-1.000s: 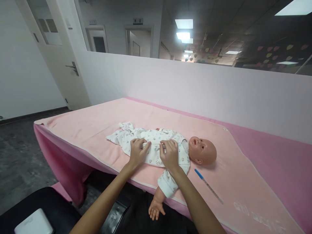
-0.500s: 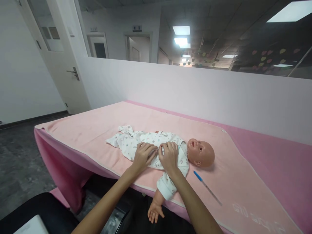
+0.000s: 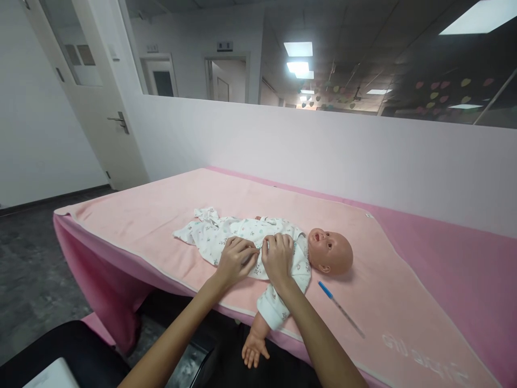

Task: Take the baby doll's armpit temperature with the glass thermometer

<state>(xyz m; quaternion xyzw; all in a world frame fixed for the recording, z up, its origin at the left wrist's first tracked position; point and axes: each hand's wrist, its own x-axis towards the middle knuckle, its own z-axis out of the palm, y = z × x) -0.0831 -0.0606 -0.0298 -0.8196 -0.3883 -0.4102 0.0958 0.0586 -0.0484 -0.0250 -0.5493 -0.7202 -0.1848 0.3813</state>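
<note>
A baby doll point(image 3: 329, 252) lies on its back on a pink towel point(image 3: 161, 215), head to the right, dressed in a white printed romper point(image 3: 210, 235). My left hand point(image 3: 235, 260) and my right hand point(image 3: 278, 257) rest side by side on the doll's belly, fingers curled and pinching the romper's front. The doll's bare near arm point(image 3: 254, 345) hangs over the table's front edge.
A blue-capped pen point(image 3: 340, 308) lies on the towel to the right of my right forearm. A white partition wall point(image 3: 323, 156) runs behind the table. A door point(image 3: 92, 91) stands at the far left. A white object point(image 3: 52, 374) sits on a dark seat at the bottom left.
My left hand has slid right along the romper until it meets my right hand at the doll's middle. The doll stays put.
</note>
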